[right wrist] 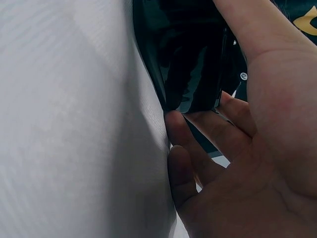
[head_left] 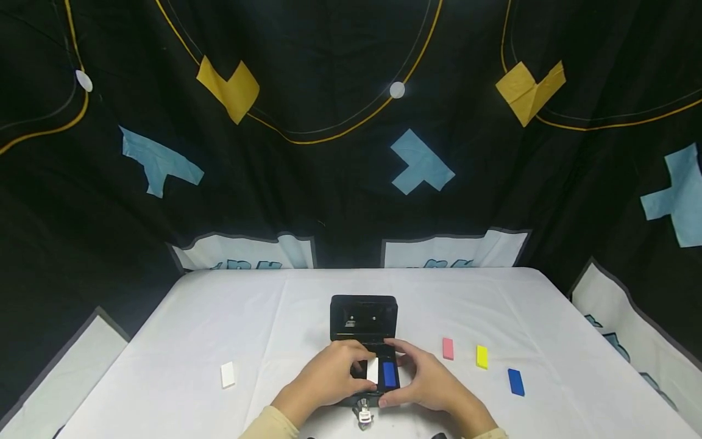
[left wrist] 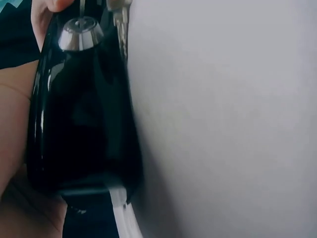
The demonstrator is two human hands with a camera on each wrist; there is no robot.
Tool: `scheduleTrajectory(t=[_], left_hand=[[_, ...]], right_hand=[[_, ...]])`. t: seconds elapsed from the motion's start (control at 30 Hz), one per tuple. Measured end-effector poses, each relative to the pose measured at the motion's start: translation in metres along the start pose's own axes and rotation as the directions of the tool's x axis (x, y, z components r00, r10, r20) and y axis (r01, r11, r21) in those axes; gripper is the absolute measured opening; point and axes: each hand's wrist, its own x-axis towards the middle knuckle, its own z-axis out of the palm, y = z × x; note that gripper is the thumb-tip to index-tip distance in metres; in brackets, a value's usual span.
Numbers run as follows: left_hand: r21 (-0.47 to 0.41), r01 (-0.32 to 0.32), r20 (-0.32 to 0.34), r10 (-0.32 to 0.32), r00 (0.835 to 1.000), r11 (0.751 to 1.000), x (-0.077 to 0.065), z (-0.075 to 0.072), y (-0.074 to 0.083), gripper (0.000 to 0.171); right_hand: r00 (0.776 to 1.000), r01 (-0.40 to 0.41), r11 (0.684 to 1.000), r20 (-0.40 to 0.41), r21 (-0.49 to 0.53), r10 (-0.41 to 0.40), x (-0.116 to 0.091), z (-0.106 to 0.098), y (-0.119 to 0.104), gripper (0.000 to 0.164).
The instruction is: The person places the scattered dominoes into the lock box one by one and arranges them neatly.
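A small black lockbox [head_left: 364, 311] stands on the table with its lid tipped back. Inside it, a white block [head_left: 372, 370] is pinched between the thumb and fingers of my left hand [head_left: 331, 373], which reaches in over the left side. To the right of that, a blue block [head_left: 389, 374] lies in the box. My right hand [head_left: 430, 381] grips the box's right side, thumb by the front corner and fingers along the side. Keys [head_left: 363, 414] hang from the lock [left wrist: 81, 34] on the front wall. The left hand hides much of the box's interior.
On the white-covered table [head_left: 181, 341], another white block [head_left: 227, 375] lies to the left. To the right are a pink block [head_left: 448, 348], a yellow block [head_left: 481, 356] and a blue block [head_left: 516, 382]. A dark curtain [head_left: 340, 201] hangs behind the table.
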Motion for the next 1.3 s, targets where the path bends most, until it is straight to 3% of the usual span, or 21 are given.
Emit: scheduleTrajectory(t=[0.3, 0.57, 1.1, 1.3], left_hand=[[0.146, 0.065, 0.014, -0.068, 0.998, 0.987, 0.007, 0.005, 0.010, 0.044], [0.157, 0.131, 0.020, -0.136, 0.991, 0.979, 0.011, 0.009, 0.014, 0.044], [0.171, 0.121, -0.004, -0.122, 0.992, 0.978, 0.014, 0.012, 0.016, 0.046], [0.136, 0.108, -0.009, -0.108, 0.994, 0.985, 0.010, 0.012, 0.015, 0.051]], right_hand=[[1.000, -0.005, 1.000, -0.005, -0.012, 0.005, 0.001, 0.001, 0.000, 0.099], [1.000, 0.005, 1.000, -0.007, -0.030, -0.006, 0.000, 0.001, 0.002, 0.099], [0.999, 0.027, 0.998, -0.025, -0.064, -0.029, 0.001, -0.001, 0.004, 0.101], [1.000, 0.015, 0.999, -0.009, -0.039, -0.015, 0.001, 0.000, 0.004, 0.100]])
